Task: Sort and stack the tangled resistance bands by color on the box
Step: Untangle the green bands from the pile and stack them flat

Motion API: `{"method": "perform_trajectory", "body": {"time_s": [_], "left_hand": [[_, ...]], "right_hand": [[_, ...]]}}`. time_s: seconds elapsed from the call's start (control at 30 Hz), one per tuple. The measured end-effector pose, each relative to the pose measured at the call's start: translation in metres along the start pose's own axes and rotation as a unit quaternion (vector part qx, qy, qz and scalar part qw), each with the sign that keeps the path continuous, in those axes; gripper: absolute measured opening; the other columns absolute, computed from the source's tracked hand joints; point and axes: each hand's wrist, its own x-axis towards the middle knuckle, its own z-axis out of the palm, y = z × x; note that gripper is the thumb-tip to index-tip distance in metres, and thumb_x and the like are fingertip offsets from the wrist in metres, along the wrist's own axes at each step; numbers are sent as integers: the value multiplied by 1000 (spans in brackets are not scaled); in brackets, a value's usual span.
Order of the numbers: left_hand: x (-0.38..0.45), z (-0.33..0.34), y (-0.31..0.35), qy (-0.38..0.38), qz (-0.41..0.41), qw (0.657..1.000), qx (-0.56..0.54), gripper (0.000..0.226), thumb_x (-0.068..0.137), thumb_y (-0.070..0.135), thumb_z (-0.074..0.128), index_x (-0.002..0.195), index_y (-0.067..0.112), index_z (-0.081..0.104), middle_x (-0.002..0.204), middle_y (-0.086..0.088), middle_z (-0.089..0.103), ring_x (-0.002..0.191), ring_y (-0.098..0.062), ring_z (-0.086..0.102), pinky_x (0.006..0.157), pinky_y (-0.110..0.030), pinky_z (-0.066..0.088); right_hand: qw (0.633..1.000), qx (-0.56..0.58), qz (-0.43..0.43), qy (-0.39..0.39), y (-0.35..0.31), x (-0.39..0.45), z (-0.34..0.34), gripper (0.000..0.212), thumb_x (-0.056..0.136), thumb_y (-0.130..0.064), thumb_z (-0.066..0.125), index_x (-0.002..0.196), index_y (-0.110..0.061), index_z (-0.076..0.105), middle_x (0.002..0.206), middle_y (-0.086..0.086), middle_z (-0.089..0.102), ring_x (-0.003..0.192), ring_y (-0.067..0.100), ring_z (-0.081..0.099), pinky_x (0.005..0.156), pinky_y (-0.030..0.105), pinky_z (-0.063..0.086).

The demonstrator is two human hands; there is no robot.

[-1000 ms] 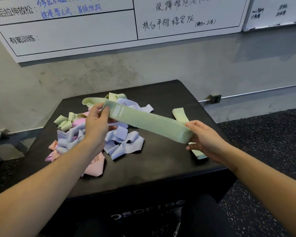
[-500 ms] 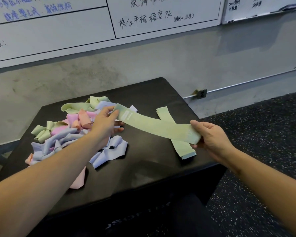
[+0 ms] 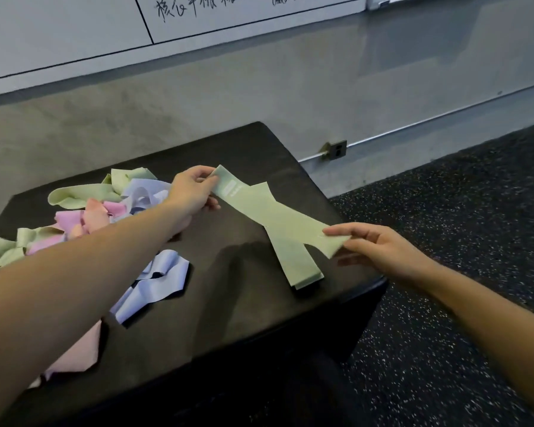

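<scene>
Soft bands on a dull black box

The green band [image 3: 269,217] looks like thin, smooth, stretchy rubber, matt, with a small white print near its far end. The green stack [image 3: 296,263] under it looks the same. The pile [image 3: 84,217] on the left is floppy green, pink and purple bands, smooth and not shiny. The box [image 3: 228,303] has a black matt top, a bit like leather. The floor [image 3: 460,211] is rough black rubber with white specks. The wall [image 3: 259,97] is dull grey concrete.
</scene>
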Motion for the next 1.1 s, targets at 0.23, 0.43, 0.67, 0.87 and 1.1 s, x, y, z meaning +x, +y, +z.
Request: {"method": "perform_trajectory", "body": {"time_s": [0.23, 0.43, 0.67, 0.87, 1.1], "left_hand": [[35, 36, -2, -14, -6, 999, 38, 18, 99, 21, 66, 116, 19, 65, 104, -4, 67, 81, -17, 70, 66, -26, 59], [52, 60, -7, -24, 16, 996, 82, 14, 97, 18, 67, 110, 17, 64, 99, -1, 66, 82, -13, 68, 69, -27, 61], [73, 84, -24, -39, 82, 972, 215, 10, 96, 28, 68, 105, 24, 69, 110, 3, 64, 99, -11, 61, 81, -24, 49], [81, 103, -40, -56, 64, 974, 210, 14, 96, 24, 66, 111, 25, 68, 107, 7, 64, 102, -13, 60, 88, -30, 47], [89, 111, -50, -33, 48, 971, 233, 22, 95, 20, 67, 116, 24, 69, 111, 8, 63, 108, -14, 60, 92, -31, 49]], "right_hand": [[929, -319, -185, 39, 27, 14, -8, 14, 88, -30, 75, 100, -35, 79, 92, -19, 63, 92, 4, 58, 84, 14, 43], [826, -448, -341, -19, 43, 36, 9, 22, 91, -37, 63, 104, -29, 79, 102, -11, 68, 94, 15, 59, 78, 37, 50], [793, -497, -336, -105, 69, 52, 12, 25, 92, -50, 63, 104, -33, 76, 102, -13, 66, 98, 12, 57, 83, 32, 44], [796, -487, -343, -109, 81, 57, 5, 25, 95, -44, 64, 113, -29, 74, 103, -11, 66, 92, 13, 57, 76, 34, 48], [780, -494, -370, -100, 84, 58, 1, 17, 93, -44, 68, 103, -32, 74, 105, -11, 63, 101, 14, 56, 86, 32, 43]]}}
